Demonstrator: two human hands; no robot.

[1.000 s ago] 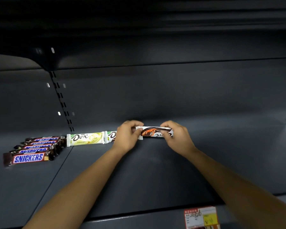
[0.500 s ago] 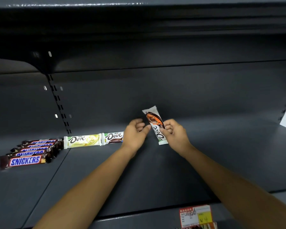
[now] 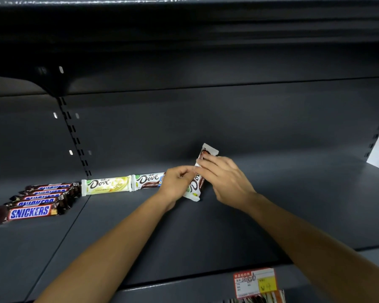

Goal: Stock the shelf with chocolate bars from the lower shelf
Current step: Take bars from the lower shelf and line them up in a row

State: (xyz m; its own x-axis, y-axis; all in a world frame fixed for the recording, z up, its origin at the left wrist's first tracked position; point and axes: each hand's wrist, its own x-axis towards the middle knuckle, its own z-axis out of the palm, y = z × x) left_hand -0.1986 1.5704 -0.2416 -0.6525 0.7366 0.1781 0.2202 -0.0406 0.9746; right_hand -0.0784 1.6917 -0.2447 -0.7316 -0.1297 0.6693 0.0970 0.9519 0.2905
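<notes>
The bar (image 3: 194, 186) sits at the frame's centre, a white Dove wrapper standing nearly on end, top leaning right. Its middle is covered by fingers; whether its lower end touches the shelf (image 3: 206, 232) cannot be told. The right hand (image 3: 223, 178) curls its fingers across the bar's upper half, thumb hidden behind. The left hand (image 3: 175, 182) is curled, pinching the bar's left edge. That hand cuts off the right end of a brown Dove (image 3: 148, 180), which lies end to end with a yellow Dove (image 3: 106, 185). At lower left lie five Snickers (image 3: 31, 212), the rear ones blurred. A price tag (image 3: 255, 282) at bottom right is illegible.
</notes>
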